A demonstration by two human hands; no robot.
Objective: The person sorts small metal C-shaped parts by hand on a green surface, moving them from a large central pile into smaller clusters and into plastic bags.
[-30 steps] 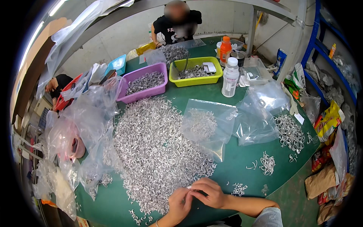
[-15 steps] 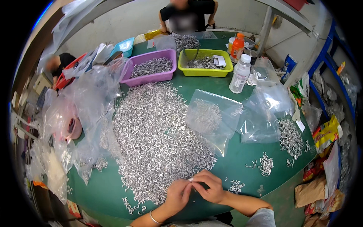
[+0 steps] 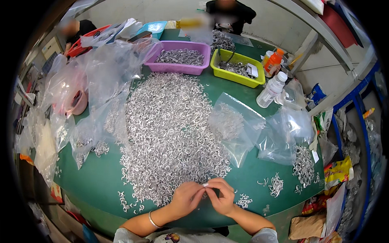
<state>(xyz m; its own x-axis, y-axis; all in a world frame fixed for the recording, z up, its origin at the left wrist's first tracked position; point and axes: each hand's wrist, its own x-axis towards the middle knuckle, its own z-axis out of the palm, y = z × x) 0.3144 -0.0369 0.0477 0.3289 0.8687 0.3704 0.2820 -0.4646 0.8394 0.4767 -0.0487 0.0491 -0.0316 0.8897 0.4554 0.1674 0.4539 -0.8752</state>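
Note:
Near the front edge of the green table, my left hand (image 3: 185,198) and my right hand (image 3: 222,197) meet fingertip to fingertip. Between them they pinch a small whitish piece (image 3: 205,185), too small to make out its kind. Just beyond my hands spreads a large heap of small curved silver metal pieces (image 3: 170,125). A few stray pieces (image 3: 244,201) lie beside my right hand. A bracelet circles my left wrist.
Purple basin (image 3: 178,68) and yellow-green basin (image 3: 235,79) hold metal parts at the back. A white bottle (image 3: 270,90) and orange bottle (image 3: 274,62) stand right of them. Clear bags (image 3: 239,150) lie on the right; more plastic (image 3: 101,73) piles up left. A person (image 3: 231,18) sits across.
The view has shifted, so the table appears displaced. My fingertips stay together around the small whitish piece. The person across no longer shows their arms spread outward.

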